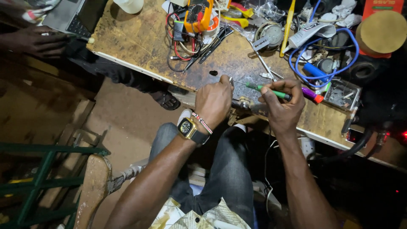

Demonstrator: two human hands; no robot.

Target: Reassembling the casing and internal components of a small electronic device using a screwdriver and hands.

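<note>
Hands meet at the near edge of a scarred wooden bench (140, 38). The right hand (283, 101) is closed around a green-handled screwdriver (271, 91), fingers wrapped over the handle, thumb on top; the purple and red cap of the tool sticks out past the knuckles to the right, and the thin shaft runs left out of the fist toward the left hand. The left hand (214, 101) is clenched, knuckles up, pinching something small at the bench edge; what it grips is hidden by the fingers, so I cannot tell what it is. The shaft's tip ends just beside the left thumb, right where that hidden piece sits. A small metal part (242, 104) shows between the two hands, just below the shaft.

On the left wrist sit a gold watch (186, 127) and a beaded bracelet (202, 123). Farther back on the bench lie a yellow multimeter (197, 13) with red and black leads, a coil of blue cable (324, 63) and a white roll of tape (129, 5). Another person's hand (36, 40) rests at the upper left, well apart, by a laptop (70, 17).
</note>
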